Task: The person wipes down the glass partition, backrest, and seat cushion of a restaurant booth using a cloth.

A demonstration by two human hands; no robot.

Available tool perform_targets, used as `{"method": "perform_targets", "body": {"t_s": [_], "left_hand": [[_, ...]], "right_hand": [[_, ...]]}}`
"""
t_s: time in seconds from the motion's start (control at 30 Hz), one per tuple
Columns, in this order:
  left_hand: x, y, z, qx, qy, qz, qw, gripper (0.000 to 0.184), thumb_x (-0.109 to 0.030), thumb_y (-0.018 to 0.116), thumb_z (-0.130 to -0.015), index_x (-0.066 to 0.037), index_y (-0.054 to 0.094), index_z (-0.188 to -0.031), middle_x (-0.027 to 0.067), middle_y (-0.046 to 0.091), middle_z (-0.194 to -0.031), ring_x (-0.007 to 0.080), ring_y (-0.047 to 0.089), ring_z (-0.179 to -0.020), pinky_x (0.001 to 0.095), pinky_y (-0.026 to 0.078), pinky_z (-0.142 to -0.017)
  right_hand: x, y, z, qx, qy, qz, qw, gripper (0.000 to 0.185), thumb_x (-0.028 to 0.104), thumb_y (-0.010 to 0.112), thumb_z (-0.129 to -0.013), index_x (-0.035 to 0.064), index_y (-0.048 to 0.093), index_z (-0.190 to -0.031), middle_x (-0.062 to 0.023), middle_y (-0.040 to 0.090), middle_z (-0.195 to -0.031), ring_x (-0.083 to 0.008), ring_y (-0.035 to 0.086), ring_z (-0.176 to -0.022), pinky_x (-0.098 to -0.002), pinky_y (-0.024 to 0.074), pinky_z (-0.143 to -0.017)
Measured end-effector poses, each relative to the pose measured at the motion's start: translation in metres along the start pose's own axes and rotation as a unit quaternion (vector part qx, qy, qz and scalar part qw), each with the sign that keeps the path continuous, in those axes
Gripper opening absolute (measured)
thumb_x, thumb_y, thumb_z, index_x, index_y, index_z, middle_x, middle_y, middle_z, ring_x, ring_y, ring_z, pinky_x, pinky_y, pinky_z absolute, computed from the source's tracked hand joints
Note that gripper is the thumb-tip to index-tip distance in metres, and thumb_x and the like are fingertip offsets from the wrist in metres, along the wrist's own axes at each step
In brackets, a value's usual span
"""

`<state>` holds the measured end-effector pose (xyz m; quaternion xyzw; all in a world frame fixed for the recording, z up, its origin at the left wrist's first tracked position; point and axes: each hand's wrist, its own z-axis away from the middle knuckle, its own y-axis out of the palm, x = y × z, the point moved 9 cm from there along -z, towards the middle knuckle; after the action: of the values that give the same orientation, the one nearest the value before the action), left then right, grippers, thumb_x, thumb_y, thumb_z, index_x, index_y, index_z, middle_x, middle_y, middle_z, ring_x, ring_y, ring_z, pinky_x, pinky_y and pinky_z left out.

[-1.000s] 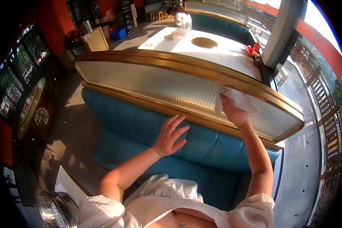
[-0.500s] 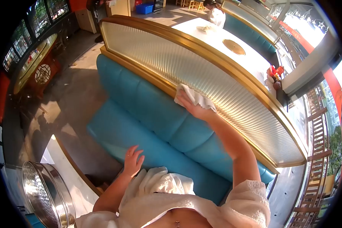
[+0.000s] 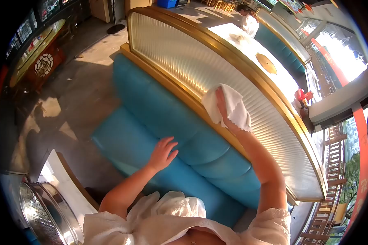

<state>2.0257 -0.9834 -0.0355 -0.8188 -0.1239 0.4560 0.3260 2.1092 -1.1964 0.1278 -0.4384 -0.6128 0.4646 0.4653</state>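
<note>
A white cloth (image 3: 237, 109) lies against the ribbed glass panel (image 3: 159, 51) of the booth divider, just above its lower gold ledge. My right hand (image 3: 222, 107) presses on the cloth and grips it, with part of the cloth folded over the fingers. Over the blue padded bench (image 3: 124, 126), my left hand (image 3: 163, 154) hovers with fingers apart and nothing in it. Whether it touches the backrest, I cannot tell.
Behind the divider stands a white table (image 3: 229, 30) with a round gold plate (image 3: 266, 63) and red items (image 3: 303, 96). A person (image 3: 249, 21) is beyond it. At lower left, a metal strainer-like vessel (image 3: 41, 212) sits by a pale tabletop (image 3: 65, 179).
My right hand has shifted upward on the panel, and the cloth is now spread wider around it. My left hand has risen from low over the seat toward the backrest. The view has shifted slightly.
</note>
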Motion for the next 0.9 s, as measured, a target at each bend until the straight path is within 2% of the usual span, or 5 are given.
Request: {"method": "perform_targets", "body": {"t_s": [0.1, 0.2, 0.27, 0.87, 0.9], "left_hand": [[0.027, -0.039, -0.056, -0.066, -0.009, -0.008, 0.998, 0.036, -0.026, 0.058, -0.086, -0.005, 0.053, -0.114, 0.0161, 0.046, -0.127, 0.0354, 0.044, -0.116, 0.0437, 0.038, -0.095], [0.070, -0.078, -0.098, -0.148, -0.037, -0.047, 0.987, 0.042, -0.027, 0.058, -0.085, -0.003, 0.050, -0.119, 0.0185, 0.043, -0.130, 0.0369, 0.042, -0.118, 0.0441, 0.035, -0.097], [0.100, -0.093, -0.116, -0.183, -0.053, -0.080, 0.978, 0.045, -0.028, 0.058, -0.085, -0.002, 0.049, -0.122, 0.0198, 0.041, -0.132, 0.0378, 0.041, -0.119, 0.0446, 0.034, -0.098], [0.167, -0.083, -0.149, -0.045, -0.135, -0.214, 0.966, 0.073, -0.053, 0.049, -0.085, -0.013, 0.027, -0.142, 0.0124, 0.018, -0.149, 0.0362, 0.022, -0.134, 0.0571, 0.023, -0.104], [0.166, -0.084, -0.149, -0.042, -0.131, -0.220, 0.966, 0.073, -0.053, 0.049, -0.085, -0.013, 0.027, -0.142, 0.0124, 0.018, -0.149, 0.0362, 0.022, -0.134, 0.0571, 0.023, -0.104]], "right_hand": [[0.020, 0.059, -0.044, 0.064, 0.141, -0.150, 0.977, 0.049, 0.045, 0.039, -0.093, 0.0169, 0.042, -0.133, -0.0113, 0.051, -0.127, -0.0299, 0.050, -0.114, -0.0330, 0.0397, -0.095], [0.084, 0.077, -0.108, 0.057, -0.058, -0.102, 0.991, 0.050, 0.049, 0.040, -0.092, 0.0179, 0.046, -0.130, -0.0127, 0.054, -0.122, -0.0300, 0.052, -0.112, -0.0342, 0.0404, -0.093], [0.103, 0.094, -0.149, 0.092, 0.017, -0.129, 0.987, 0.050, 0.049, 0.039, -0.092, 0.0186, 0.045, -0.131, -0.0126, 0.053, -0.124, -0.0298, 0.051, -0.113, -0.0344, 0.0401, -0.094], [0.187, 0.189, -0.304, -0.032, -0.090, -0.419, 0.903, 0.039, 0.041, 0.040, -0.089, 0.0135, 0.055, -0.112, -0.0105, 0.060, -0.112, -0.0259, 0.055, -0.105, -0.0369, 0.0432, -0.088], [0.189, 0.183, -0.295, -0.018, -0.035, -0.170, 0.985, 0.037, 0.042, 0.042, -0.088, 0.0138, 0.057, -0.107, -0.0107, 0.062, -0.106, -0.0260, 0.058, -0.099, -0.0364, 0.0447, -0.084]]}}
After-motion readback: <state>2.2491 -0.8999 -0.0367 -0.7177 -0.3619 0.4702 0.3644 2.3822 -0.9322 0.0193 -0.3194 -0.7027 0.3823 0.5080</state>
